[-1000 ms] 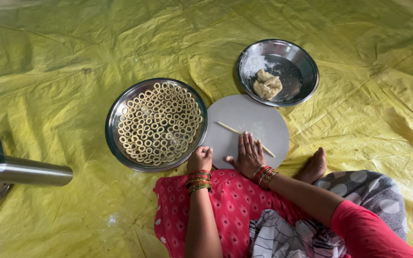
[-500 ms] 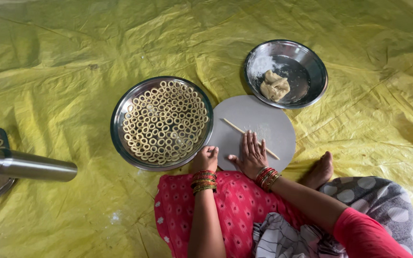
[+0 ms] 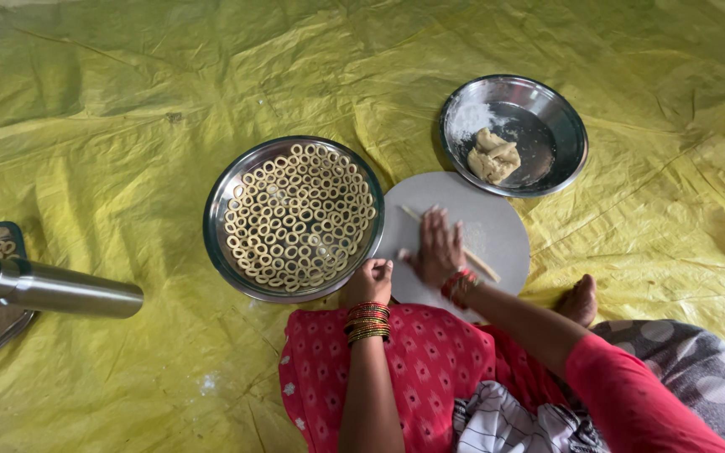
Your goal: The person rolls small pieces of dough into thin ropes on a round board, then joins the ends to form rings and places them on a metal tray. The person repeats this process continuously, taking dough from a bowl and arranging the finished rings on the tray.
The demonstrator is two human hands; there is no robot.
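The right hand lies flat, fingers spread, on a thin dough rope across a round grey board. The left hand, loosely curled, touches the rim of a steel plate filled with dough rings. Beyond the right hand, a steel bowl holds a dough lump. A steel cylinder lies far left of the hands.

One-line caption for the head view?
Right hand rolls a dough rope on a round board beside a steel plate of dough rings.

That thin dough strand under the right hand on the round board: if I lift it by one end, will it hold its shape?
Probably not. The dough strand looks long and thin, so it would likely droop or snap. The right hand lies flat on it, which suggests it rolls easily across the round board. Pale dusting there may keep it from sticking.
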